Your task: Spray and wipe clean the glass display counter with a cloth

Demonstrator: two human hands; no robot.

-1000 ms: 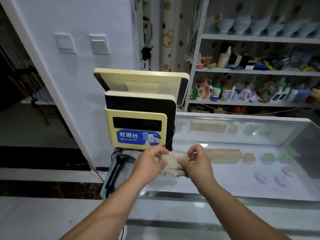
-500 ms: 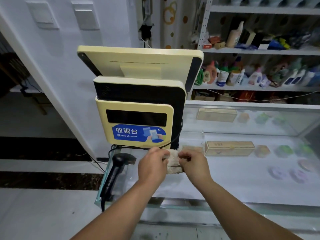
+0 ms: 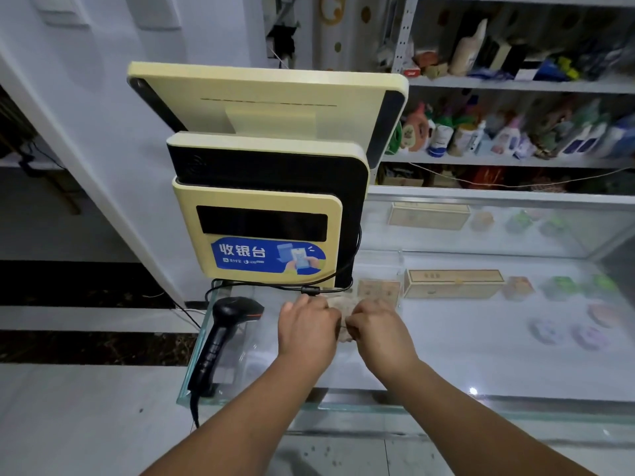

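Dim indoor light, a small glare spot on the glass counter [image 3: 472,391], blurred shelves [image 3: 515,87], wide-angle bending at edges.

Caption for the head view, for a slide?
Left hand and right hand grip a crumpled cloth over the glass counter, beside the barcode scanner and checkout terminal.

Over the glass display counter [image 3: 481,352], the person's left hand [image 3: 305,326] and right hand [image 3: 376,329] pinch a crumpled beige cloth [image 3: 340,304] between them, just in front of the yellow-and-black cash register terminal [image 3: 268,214], with a black handheld barcode scanner [image 3: 220,338] lying to the left.
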